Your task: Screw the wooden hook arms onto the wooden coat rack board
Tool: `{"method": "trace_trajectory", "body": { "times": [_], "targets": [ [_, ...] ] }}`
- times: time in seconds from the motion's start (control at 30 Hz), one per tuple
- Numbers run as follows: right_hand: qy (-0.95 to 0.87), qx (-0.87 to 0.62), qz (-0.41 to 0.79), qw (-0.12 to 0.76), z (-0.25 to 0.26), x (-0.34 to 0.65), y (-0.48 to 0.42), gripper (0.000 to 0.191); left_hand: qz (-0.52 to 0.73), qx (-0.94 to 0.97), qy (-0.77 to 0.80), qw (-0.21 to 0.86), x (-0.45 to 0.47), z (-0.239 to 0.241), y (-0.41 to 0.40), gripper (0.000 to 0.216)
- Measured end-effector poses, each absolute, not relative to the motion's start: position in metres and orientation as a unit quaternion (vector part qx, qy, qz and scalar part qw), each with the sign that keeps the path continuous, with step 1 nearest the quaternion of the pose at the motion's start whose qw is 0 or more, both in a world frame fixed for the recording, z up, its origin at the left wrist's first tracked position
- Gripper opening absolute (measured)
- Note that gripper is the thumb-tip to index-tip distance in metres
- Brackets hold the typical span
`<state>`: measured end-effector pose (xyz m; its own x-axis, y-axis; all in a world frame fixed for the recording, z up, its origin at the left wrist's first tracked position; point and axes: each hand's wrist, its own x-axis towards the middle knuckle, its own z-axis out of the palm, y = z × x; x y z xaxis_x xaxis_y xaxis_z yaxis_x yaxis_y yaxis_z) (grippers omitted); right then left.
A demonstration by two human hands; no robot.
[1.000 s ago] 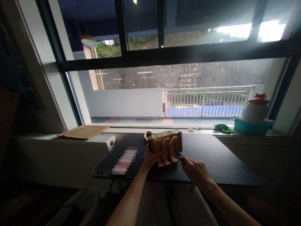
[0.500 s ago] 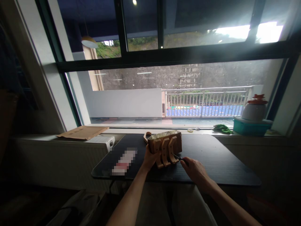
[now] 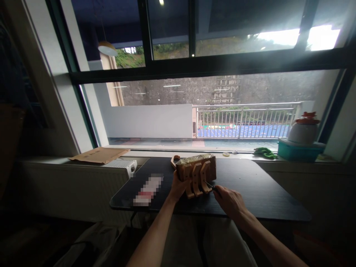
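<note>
A wooden rack with three curved hooks (image 3: 196, 172) stands on a black table (image 3: 250, 185) below a window. My left hand (image 3: 177, 187) grips the rack's left end, fingers wrapped on it. My right hand (image 3: 229, 202) is closed on a thin dark tool (image 3: 211, 186), whose tip points at the rack's right hook. A clear plastic wrap covers the rack's top.
A blurred pink-and-white item (image 3: 147, 190) lies on the table's left part. A white device (image 3: 120, 165) and flat cardboard (image 3: 98, 155) sit at the left. On the sill to the right are a green cloth (image 3: 264, 152), a teal box (image 3: 299, 151) and a white pot (image 3: 303, 130).
</note>
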<state>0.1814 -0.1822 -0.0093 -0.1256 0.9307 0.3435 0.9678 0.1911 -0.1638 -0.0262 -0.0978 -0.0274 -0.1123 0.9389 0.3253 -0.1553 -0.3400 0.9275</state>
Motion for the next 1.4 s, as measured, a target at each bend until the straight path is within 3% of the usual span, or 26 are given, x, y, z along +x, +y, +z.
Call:
{"method": "trace_trajectory", "body": {
  "times": [0.2, 0.37, 0.57, 0.97, 1.23, 1.4],
  "targets": [
    [-0.728, -0.651, 0.031, 0.211, -0.0132, 0.1858, -0.1770, 0.029, 0.638, 0.513, 0.388, 0.424, -0.0267, -0.0287, -0.0969, 0.060],
    [-0.743, -0.639, -0.058, 0.189, -0.0105, 0.1847, -0.1771, 0.021, 0.637, 0.513, 0.383, 0.430, -0.0276, -0.0304, -0.0948, 0.063],
    [-0.760, -0.619, -0.123, 0.159, -0.0091, 0.1814, -0.1783, 0.025, 0.634, 0.515, 0.395, 0.420, -0.0273, -0.0284, -0.0962, 0.064],
    [-0.721, -0.656, 0.043, 0.217, -0.0142, 0.1870, -0.1736, 0.028, 0.637, 0.506, 0.393, 0.429, -0.0269, -0.0266, -0.0987, 0.063],
    [-0.738, -0.646, -0.057, 0.185, -0.0083, 0.1809, -0.1797, 0.042, 0.638, 0.504, 0.389, 0.432, -0.0256, -0.0225, -0.1024, 0.064],
    [-0.755, -0.621, -0.131, 0.161, -0.0091, 0.1773, -0.1814, 0.030, 0.637, 0.509, 0.384, 0.433, -0.0259, -0.0245, -0.1006, 0.063]
  ]
}}
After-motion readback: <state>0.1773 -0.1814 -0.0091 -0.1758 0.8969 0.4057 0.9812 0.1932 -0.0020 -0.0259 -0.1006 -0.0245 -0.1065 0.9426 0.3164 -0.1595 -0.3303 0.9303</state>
